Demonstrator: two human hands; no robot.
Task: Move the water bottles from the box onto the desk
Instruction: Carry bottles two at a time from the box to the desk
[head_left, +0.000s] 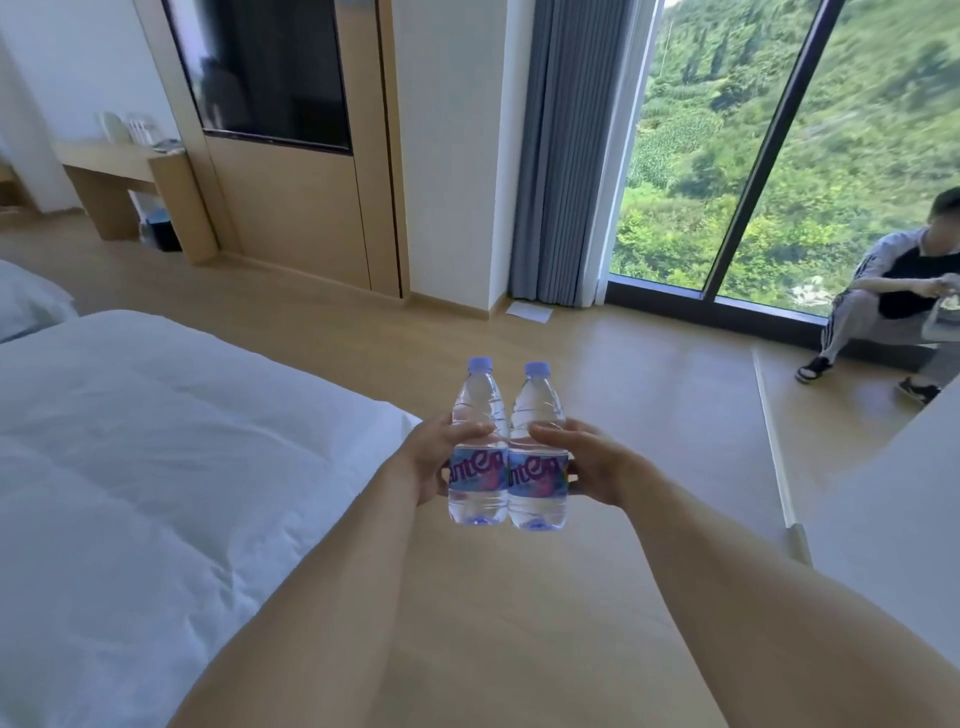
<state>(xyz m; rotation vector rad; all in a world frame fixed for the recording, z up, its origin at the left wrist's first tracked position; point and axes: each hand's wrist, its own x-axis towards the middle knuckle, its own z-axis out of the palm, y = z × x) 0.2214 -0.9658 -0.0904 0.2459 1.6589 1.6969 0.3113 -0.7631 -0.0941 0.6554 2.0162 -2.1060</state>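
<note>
Wooden floor (597, 364) — each hand grips one upright bottle.

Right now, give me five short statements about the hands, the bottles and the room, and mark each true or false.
1. Each hand grips one water bottle: left hand the left bottle, right hand the right bottle. True.
2. The bottles' caps are off. False: both wear pale purple caps.
3. The bottles are side by side and upright. True.
4. The bottles stand on the desk. False: they are held over the floor.
5. A white bed lies to the left. True.
</note>
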